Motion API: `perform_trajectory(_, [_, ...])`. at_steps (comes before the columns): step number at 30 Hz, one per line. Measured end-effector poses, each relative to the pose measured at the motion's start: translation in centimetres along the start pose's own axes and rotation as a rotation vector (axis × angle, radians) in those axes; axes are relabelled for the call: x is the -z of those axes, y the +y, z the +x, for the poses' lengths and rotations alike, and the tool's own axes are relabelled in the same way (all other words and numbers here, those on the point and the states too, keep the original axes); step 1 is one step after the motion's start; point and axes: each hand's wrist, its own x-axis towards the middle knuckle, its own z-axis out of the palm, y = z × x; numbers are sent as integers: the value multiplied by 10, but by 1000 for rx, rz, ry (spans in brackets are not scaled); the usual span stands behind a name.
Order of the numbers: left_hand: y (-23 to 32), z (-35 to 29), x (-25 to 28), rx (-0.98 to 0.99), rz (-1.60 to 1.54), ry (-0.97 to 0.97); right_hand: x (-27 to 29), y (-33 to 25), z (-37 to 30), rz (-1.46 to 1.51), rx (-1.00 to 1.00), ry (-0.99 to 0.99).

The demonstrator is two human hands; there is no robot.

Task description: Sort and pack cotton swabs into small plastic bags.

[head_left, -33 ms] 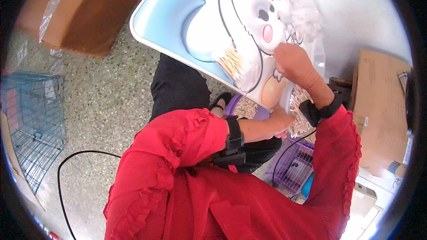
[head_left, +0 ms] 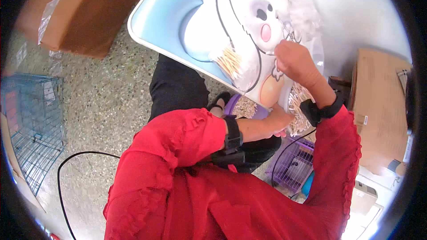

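My right hand (head_left: 296, 62) is closed in a fist low over the small table (head_left: 151, 22), which carries a printed white cartoon figure. Whatever its fingers hold is hidden. Thin dark ties (head_left: 290, 34) lie just beyond the knuckles, beside crumpled clear plastic bags (head_left: 302, 11). Below the table's near edge, my left hand (head_left: 279, 121) has its fingers curled, at the side of a tub of loose cotton swabs (head_left: 299, 106); I cannot make out what is in them. A clear bag of cotton swabs (head_left: 230, 62) lies on the tabletop, left of my right hand.
Under the table edge stands a purple basin (head_left: 231, 103) with more swabs. A purple wire cage (head_left: 291, 166) is near my legs. Cardboard boxes stand at right (head_left: 378, 106) and upper left (head_left: 84, 22). A blue wire cage (head_left: 33, 129) and a black cable (head_left: 60, 182) are at left.
The tabletop and the bag on it appear shifted very slightly to the left. Both hands keep nearly the same place and pose.
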Motion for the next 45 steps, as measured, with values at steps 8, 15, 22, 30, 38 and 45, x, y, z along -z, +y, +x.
perform_trajectory(8, [9,-6,10,-84,-20,27,88,-4,-28,146,-327,83])
perform_trajectory(15, [16,-6,15,-150,-9,10,100,-12,-93,18,-498,-123])
perform_trajectory(22, [21,-6,27,-212,-4,34,92,-31,-121,122,-612,90])
perform_trajectory(30, [33,-15,34,-209,40,-60,66,-89,-169,239,-762,340])
perform_trajectory(38, [33,-11,33,-211,153,15,-4,-183,-263,548,-1062,388])
perform_trajectory(45, [26,-16,38,-238,291,10,-79,-276,-327,850,-1121,189])
